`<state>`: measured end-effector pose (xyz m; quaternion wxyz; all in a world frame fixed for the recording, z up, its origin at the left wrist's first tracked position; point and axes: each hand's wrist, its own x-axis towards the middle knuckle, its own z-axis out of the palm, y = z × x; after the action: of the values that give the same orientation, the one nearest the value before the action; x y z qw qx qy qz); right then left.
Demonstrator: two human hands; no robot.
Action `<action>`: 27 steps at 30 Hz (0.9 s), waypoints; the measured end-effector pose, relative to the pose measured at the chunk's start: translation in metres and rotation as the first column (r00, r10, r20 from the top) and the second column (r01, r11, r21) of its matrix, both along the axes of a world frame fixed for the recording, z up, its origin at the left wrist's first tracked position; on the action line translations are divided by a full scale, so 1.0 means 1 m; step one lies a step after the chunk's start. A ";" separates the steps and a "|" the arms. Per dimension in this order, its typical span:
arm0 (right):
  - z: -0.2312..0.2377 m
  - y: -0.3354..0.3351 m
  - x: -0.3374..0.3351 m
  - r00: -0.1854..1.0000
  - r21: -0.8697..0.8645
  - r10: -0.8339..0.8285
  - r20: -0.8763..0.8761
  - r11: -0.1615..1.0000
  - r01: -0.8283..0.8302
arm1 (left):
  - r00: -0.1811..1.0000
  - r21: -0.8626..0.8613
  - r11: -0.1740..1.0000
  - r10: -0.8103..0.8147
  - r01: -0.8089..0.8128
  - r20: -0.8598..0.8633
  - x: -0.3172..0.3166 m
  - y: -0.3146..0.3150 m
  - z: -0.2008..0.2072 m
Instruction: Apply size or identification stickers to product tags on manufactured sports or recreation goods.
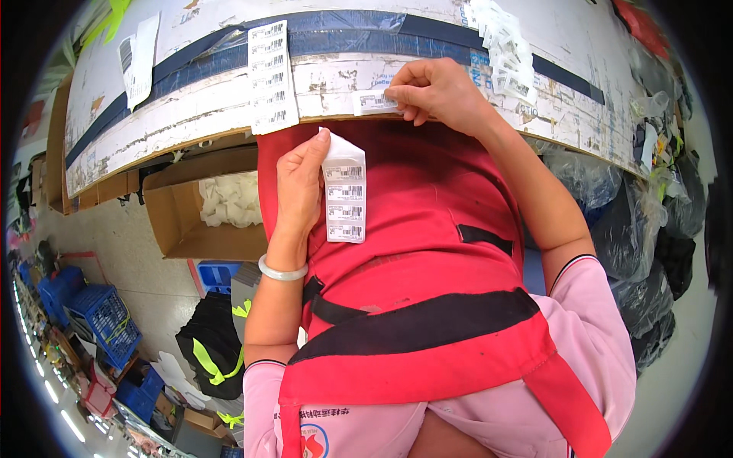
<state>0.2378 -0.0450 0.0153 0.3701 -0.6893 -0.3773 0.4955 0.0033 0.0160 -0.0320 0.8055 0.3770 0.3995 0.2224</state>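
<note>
Between the thumb and fingers of my left hand (301,175) hangs a strip of barcode labels (345,202), its blank white top bent over at the thumb. The strip dangles in front of my red apron, just off the table edge. My right hand (439,91) is at the table's edge, thumb and forefinger pinching the right end of a small clear packet with a barcode label (374,101). That packet lies on the white tabletop. Left of it a longer sheet of barcode labels (269,76) lies flat, its lower end at the edge.
A heap of small labelled packets (508,57) lies on the tabletop (328,84) at the right. More label strips (139,65) lie far left. Under the table an open cardboard box (172,214) holds white pieces. Dark plastic bags (626,237) stand right; blue crates (107,320) stand left.
</note>
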 end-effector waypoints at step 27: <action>-0.005 0.002 -0.002 0.999 -0.017 -0.010 0.040 1.000 0.011 | 1.000 -0.025 1.000 -0.001 0.001 0.011 0.001 -0.001 -0.003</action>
<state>0.2357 -0.0428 0.0099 0.3590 -0.7043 -0.3767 0.4829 0.0042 0.0150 -0.0351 0.8126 0.3657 0.3974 0.2190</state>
